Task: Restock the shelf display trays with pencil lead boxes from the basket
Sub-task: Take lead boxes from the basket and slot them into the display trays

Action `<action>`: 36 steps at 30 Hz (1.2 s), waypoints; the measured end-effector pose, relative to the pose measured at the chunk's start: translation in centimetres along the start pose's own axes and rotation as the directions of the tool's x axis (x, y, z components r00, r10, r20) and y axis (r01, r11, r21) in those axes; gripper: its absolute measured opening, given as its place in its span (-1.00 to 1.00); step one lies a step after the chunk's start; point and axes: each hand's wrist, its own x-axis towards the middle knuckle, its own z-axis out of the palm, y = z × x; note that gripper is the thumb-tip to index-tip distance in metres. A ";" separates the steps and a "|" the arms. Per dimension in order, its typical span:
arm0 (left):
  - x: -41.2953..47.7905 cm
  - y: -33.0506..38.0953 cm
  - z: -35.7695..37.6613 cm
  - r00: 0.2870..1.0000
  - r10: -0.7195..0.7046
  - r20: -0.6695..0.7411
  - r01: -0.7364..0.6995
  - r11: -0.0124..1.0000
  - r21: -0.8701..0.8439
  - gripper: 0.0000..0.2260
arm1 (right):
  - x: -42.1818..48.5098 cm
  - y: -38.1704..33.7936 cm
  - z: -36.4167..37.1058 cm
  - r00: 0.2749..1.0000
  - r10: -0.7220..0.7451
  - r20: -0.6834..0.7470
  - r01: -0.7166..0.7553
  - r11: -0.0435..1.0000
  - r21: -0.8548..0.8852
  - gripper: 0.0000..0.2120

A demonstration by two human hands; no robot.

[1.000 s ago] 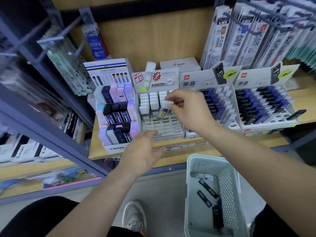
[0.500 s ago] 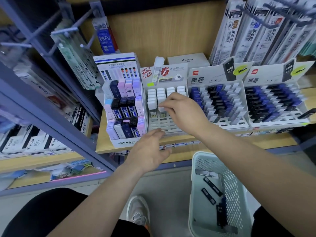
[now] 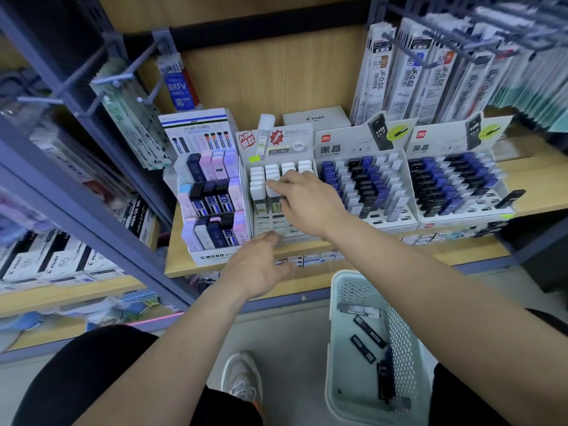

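Observation:
A white display tray [image 3: 276, 224] stands mid-shelf, with rows of white pencil lead boxes [image 3: 256, 182] at its back and bare slots at its front. My right hand [image 3: 307, 201] lies over the tray, and its outstretched fingertips press on a white box in the second column. My left hand [image 3: 261, 265] hovers at the tray's front edge with its fingers relaxed, holding nothing. A pale perforated basket [image 3: 335, 305] on the floor at lower right holds several dark lead boxes [image 3: 368, 330].
A MONO tray [image 3: 212, 210] stands left of the white one, and two trays of black and blue boxes [image 3: 365, 186] [image 3: 455, 182] stand to the right. One loose black box [image 3: 510, 198] lies on the shelf. Refill packs [image 3: 412, 75] hang on hooks above. A blue shelf upright [image 3: 92, 222] slants at left.
My right hand carried a lead box down into the white tray and now presses on it with flat fingers. My left hand moved slightly toward the tray's front edge.

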 end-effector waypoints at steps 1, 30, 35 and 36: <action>-0.2 0.0 -0.1 1.000 0.002 0.008 -0.002 1.000 -0.004 -0.31 | 0.0 -0.1 0.1 1.000 0.001 -0.005 -0.001 1.000 -0.016 -0.53; 1.2 5.8 16.2 0.926 0.219 0.308 -0.245 0.968 0.047 -0.57 | -27.2 13.8 2.8 0.689 0.636 0.346 -0.690 0.722 0.046 -0.67; 4.1 7.0 23.2 0.884 0.195 0.425 -0.248 0.966 0.072 -0.49 | -32.7 12.7 10.0 0.476 0.793 0.379 -0.878 0.454 0.153 -0.52; 5.0 7.2 24.3 0.876 0.188 0.444 -0.249 0.965 0.083 -0.47 | -33.3 12.0 11.2 0.459 0.796 0.395 -0.888 0.423 0.180 -0.52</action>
